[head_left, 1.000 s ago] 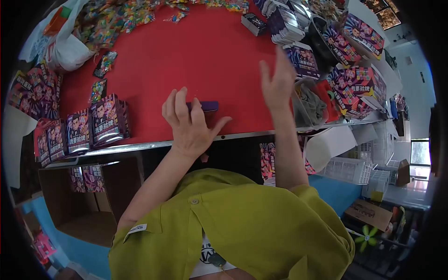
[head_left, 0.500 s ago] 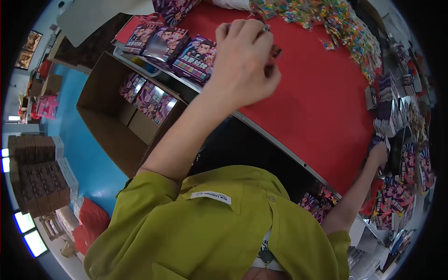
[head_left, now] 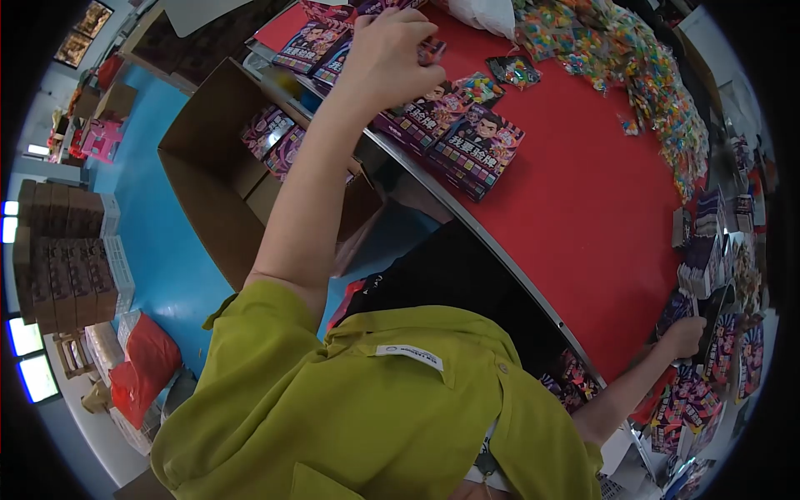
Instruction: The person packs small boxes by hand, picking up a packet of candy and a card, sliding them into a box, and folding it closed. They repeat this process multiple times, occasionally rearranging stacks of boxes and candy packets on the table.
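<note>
My left hand (head_left: 393,62) reaches over a row of purple printed boxes at the table's far left edge. Its fingers curl downward, with a small dark-red piece showing at the fingertips; I cannot tell what they grip. Right of the wrist, a box with a cartoon figure (head_left: 479,148) lies beside another like it, and more boxes (head_left: 312,46) lie on the left. My right hand (head_left: 685,336), far right, is closed on a dark purple printed piece (head_left: 672,312), just below a stack of purple printed cards (head_left: 701,265).
Small colourful packets (head_left: 617,71) are heaped along the back of the red table (head_left: 567,217). An open cardboard carton (head_left: 196,158) with purple boxes inside stands off its left edge. Pink-and-purple printed packaging (head_left: 685,407) lies at the right. Brown boxes (head_left: 71,279) are stacked far left.
The view has shifted. My left hand has moved left and farther away along the row, exposing two boxes that it covered. My right hand stays by the card stack.
</note>
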`<state>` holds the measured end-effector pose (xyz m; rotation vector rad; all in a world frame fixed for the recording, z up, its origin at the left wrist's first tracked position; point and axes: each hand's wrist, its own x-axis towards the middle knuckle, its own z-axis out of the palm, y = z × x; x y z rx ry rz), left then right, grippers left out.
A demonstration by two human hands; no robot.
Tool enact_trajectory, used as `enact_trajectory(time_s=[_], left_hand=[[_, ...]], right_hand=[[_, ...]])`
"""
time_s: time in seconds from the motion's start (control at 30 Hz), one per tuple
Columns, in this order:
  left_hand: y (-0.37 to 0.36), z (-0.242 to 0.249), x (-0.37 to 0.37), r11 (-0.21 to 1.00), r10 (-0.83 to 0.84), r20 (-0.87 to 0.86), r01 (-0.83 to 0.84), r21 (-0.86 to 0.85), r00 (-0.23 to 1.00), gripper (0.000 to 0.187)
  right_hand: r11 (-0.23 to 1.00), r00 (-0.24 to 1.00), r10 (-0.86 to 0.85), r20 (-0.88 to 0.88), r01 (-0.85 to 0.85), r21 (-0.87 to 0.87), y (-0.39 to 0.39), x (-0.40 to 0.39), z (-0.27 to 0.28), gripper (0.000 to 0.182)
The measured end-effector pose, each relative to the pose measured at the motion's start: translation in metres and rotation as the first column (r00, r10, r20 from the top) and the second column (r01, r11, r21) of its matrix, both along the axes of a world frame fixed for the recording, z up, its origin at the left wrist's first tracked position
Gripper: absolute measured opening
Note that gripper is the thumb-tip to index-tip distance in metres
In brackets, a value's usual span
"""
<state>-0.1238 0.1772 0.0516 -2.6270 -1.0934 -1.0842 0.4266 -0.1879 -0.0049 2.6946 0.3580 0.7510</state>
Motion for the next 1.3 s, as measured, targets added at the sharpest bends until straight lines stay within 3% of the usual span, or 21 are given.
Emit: enact_trajectory(time_s=[0.07, 0.13, 0.2, 0.27, 0.33, 0.4, 0.43, 0.53, 0.6, 0.73, 0.8, 0.87, 0.93, 1.0, 1.03, 1.07, 1.1, 1.13, 1.2, 1.23, 1.3], left_hand=[[0.000, 0.011, -0.006, 0.997, 0.081, -0.096, -0.081, 0.001, 0.992, 0.049], [-0.006, 0.021, -0.002, 0.948, 0.105, 0.044, -0.086, -0.305, 0.994, 0.047], [-0.020, 0.026, 0.013, 0.897, 0.101, -0.033, -0.105, -0.430, 0.994, 0.045], [-0.032, 0.014, 0.031, 0.859, -0.199, 0.370, 0.343, -0.381, 0.908, 0.036], [-0.051, 0.010, 0.064, 0.816, -0.394, 0.307, 0.484, -0.318, 0.866, 0.030], [-0.067, -0.011, 0.092, 0.902, -0.364, 0.094, 0.376, -0.212, 0.927, 0.042], [-0.067, -0.023, 0.099, 0.904, -0.363, 0.095, 0.375, -0.207, 0.927, 0.042], [-0.064, -0.041, 0.107, 0.958, -0.268, -0.054, 0.260, -0.119, 0.962, 0.024], [-0.063, -0.042, 0.105, 0.927, -0.260, -0.248, 0.169, -0.334, 0.933, 0.038], [-0.060, -0.044, 0.094, 0.923, -0.286, -0.139, 0.234, -0.307, 0.948, 0.040], [-0.070, -0.039, 0.100, 0.914, -0.398, 0.110, 0.404, -0.041, 0.911, 0.045], [-0.095, -0.035, 0.119, 0.810, -0.424, 0.440, 0.549, -0.207, 0.791, 0.059], [-0.135, -0.023, 0.137, 0.352, -0.175, 0.793, 0.790, -0.503, 0.583, 0.081], [-0.164, -0.024, 0.152, -0.005, -0.009, 0.849, 0.849, -0.529, 0.529, 0.100], [-0.173, -0.026, 0.160, 0.002, -0.007, 0.850, 0.850, -0.527, 0.527, 0.100], [-0.181, -0.029, 0.166, -0.018, 0.063, 0.876, 0.878, -0.478, 0.478, 0.094], [-0.186, -0.031, 0.169, -0.039, 0.136, 0.894, 0.904, -0.427, 0.428, 0.089], [-0.185, -0.037, 0.168, -0.043, 0.143, 0.894, 0.905, -0.424, 0.425, 0.089], [-0.173, -0.052, 0.161, -0.443, 0.342, 0.835, 0.857, -0.262, 0.432, 0.058], [-0.171, -0.060, 0.160, -0.448, 0.340, 0.833, 0.854, -0.265, 0.437, 0.058], [-0.169, -0.069, 0.160, -0.669, 0.293, 0.807, 0.713, -0.210, 0.513, 0.039]], right_hand=[[0.999, 1.000, -0.016, 0.014, 0.016, 0.050, 0.004, -0.016, 0.011, 0.031], [0.996, 0.997, 0.047, 0.062, -0.052, 0.074, 0.005, -0.035, 0.018, 0.031], [0.989, 0.987, 0.110, 0.119, -0.120, 0.083, 0.009, -0.059, 0.029, 0.031], [0.953, 0.966, 0.208, 0.154, -0.236, 0.188, 0.023, -0.090, 0.035, 0.032], [0.937, 0.953, 0.244, 0.178, -0.279, 0.211, 0.038, -0.118, 0.036, 0.030], [0.914, 0.937, 0.281, 0.207, -0.327, 0.241, 0.044, -0.133, 0.034, 0.028], [0.882, 0.910, 0.348, 0.227, -0.399, 0.250, 0.045, -0.136, 0.031, 0.027], [0.773, 0.818, 0.501, 0.284, -0.570, 0.277, 0.049, -0.163, 0.030, 0.025], [0.688, 0.744, 0.588, 0.318, -0.666, 0.288, 0.051, -0.187, 0.028, 0.025], [0.617, 0.717, 0.670, 0.194, -0.682, 0.392, 0.057, -0.220, 0.023, 0.025], [0.599, 0.711, 0.687, 0.152, -0.672, 0.435, 0.063, -0.231, 0.022, 0.025], [0.371, 0.540, 0.795, 0.278, -0.794, 0.481, 0.071, -0.244, 0.021, 0.025], [0.335, 0.474, 0.835, 0.278, -0.840, 0.427, 0.080, -0.266, 0.030, 0.026], [0.299, 0.412, 0.868, 0.278, -0.880, 0.369, 0.091, -0.298, 0.036, 0.027], [0.304, 0.387, 0.916, 0.108, -0.843, 0.444, 0.096, -0.318, 0.038, 0.029], [0.326, 0.341, 0.938, -0.067, -0.797, 0.508, 0.097, -0.327, 0.040, 0.031], [0.329, 0.341, 0.937, -0.073, -0.799, 0.503, 0.094, -0.323, 0.040, 0.031], [0.289, 0.260, 0.957, -0.128, -0.821, 0.493, 0.089, -0.316, 0.041, 0.033], [0.197, 0.091, 0.968, -0.234, -0.851, 0.486, 0.081, -0.304, 0.041, 0.039], [0.202, 0.095, 0.967, -0.235, -0.849, 0.489, 0.083, -0.304, 0.041, 0.039], [0.096, 0.132, 0.991, -0.009, -0.672, 0.734, 0.092, -0.303, 0.042, 0.042]])
